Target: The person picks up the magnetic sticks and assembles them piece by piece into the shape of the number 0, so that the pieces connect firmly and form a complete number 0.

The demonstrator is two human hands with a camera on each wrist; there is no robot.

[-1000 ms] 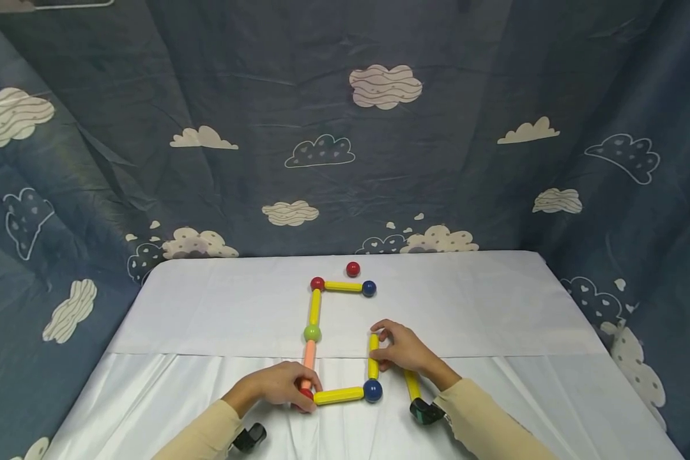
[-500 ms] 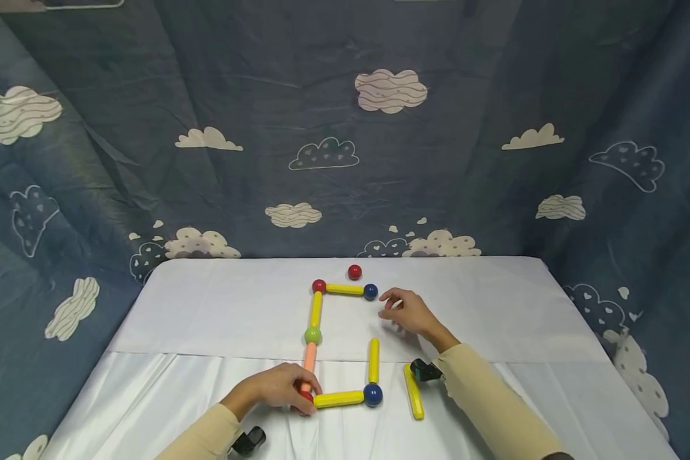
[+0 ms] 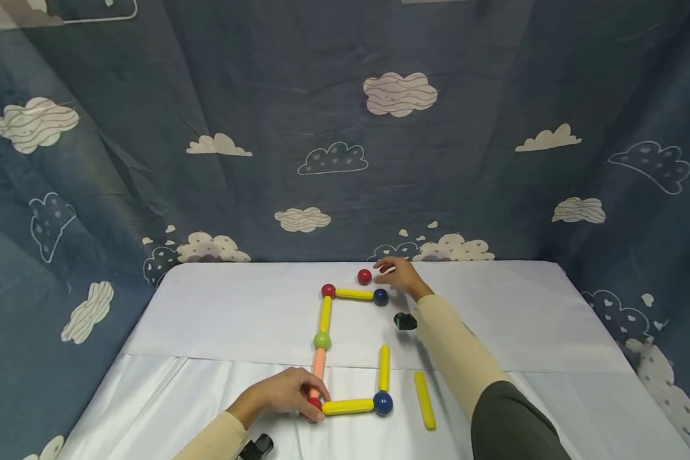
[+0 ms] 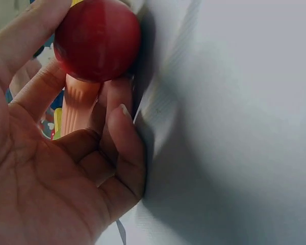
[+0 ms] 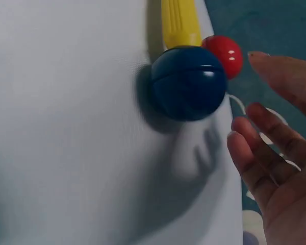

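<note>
My left hand [image 3: 287,391] grips the red ball [image 4: 98,41] at the near left corner of a chain of sticks and balls, where a salmon stick [image 3: 319,364] and a yellow stick [image 3: 347,407] meet. My right hand [image 3: 401,276] hovers at the far side, fingers apart and holding nothing. Just left of its fingertips lies a loose red ball [image 3: 365,276]. Below that hand, a blue ball [image 5: 189,83] ends the upper yellow stick [image 3: 354,294]. A green ball [image 3: 322,340] and another red ball [image 3: 328,291] sit along the chain's left side.
A yellow stick [image 3: 384,368] stands off the near blue ball [image 3: 383,404], its far end unattached. Another loose yellow stick [image 3: 425,400] lies to the right. A dark cloud-print curtain [image 3: 333,128] hangs behind the white-covered table [image 3: 494,319].
My right hand has let go of the near right yellow stick and moved away from me, past the far blue ball to the loose red ball. My left hand stays on its red ball.
</note>
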